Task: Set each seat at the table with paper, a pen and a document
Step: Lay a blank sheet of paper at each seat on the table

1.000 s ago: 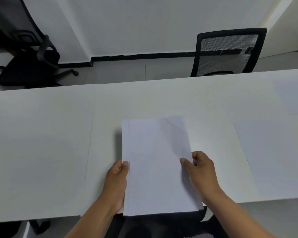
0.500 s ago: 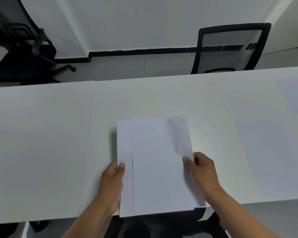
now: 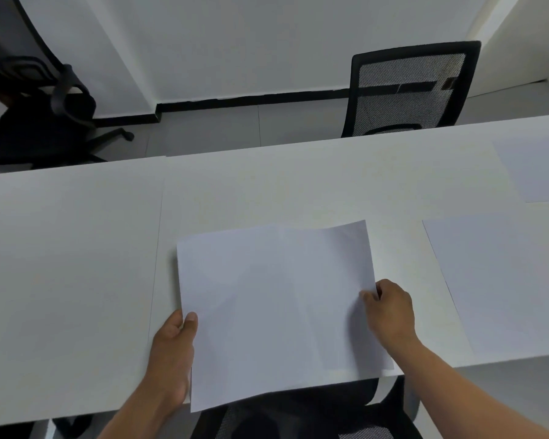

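A stack of white paper sheets (image 3: 276, 308) lies over the near edge of the white table (image 3: 76, 264), fanned sideways so that the top sheet is shifted left. My left hand (image 3: 171, 353) pinches the left edge of that top sheet, thumb on top. The stack's right edge is held by my right hand (image 3: 390, 308), thumb pressed on the paper. Two more white sheets lie on the table: one (image 3: 501, 283) at the right, another (image 3: 536, 169) at the far right. No pen is in view.
A black mesh chair (image 3: 409, 90) stands across the table at the right. Another black office chair (image 3: 38, 122) sits on the floor at the far left. A third chair's black mesh back (image 3: 298, 416) is right below the stack, under the near table edge.
My left hand has drawn the top sheet to the left, so the stack spreads much wider than before. My right hand has stayed on the right edge.
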